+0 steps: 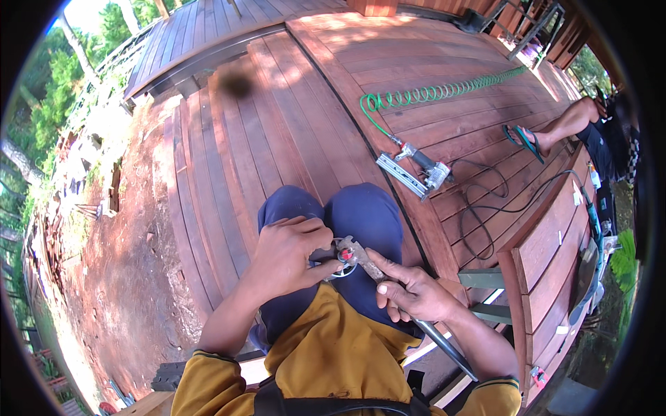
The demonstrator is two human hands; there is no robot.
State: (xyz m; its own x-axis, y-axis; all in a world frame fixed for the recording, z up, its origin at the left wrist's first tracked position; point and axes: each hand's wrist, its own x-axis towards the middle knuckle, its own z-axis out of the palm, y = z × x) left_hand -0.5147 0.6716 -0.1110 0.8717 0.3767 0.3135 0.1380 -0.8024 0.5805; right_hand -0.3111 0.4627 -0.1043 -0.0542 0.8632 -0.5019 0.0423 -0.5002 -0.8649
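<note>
Above my lap, my left hand [295, 253] is closed, thumb and fingers pinching a small round metal-rimmed piece [343, 273] with a red centre. Its exact kind is not clear, and my fingers cover part of it. My right hand [414, 289] grips a long hand tool with a worn, rusty metal head [362, 258] and a dark tubular handle [444, 343]. The tool's head lies against the round piece, between my two hands. The handle slants down to the right, under my forearm. My knees, in blue trousers, are just beyond the hands.
A nail gun [416, 172] lies on the wooden deck [277, 125], joined to a coiled green air hose [444, 90]. A black cord [479, 208] loops beside it. At right are a person's leg [565, 128] and a curved slatted wooden piece [548, 277]. Bare soil [132, 277] borders the left.
</note>
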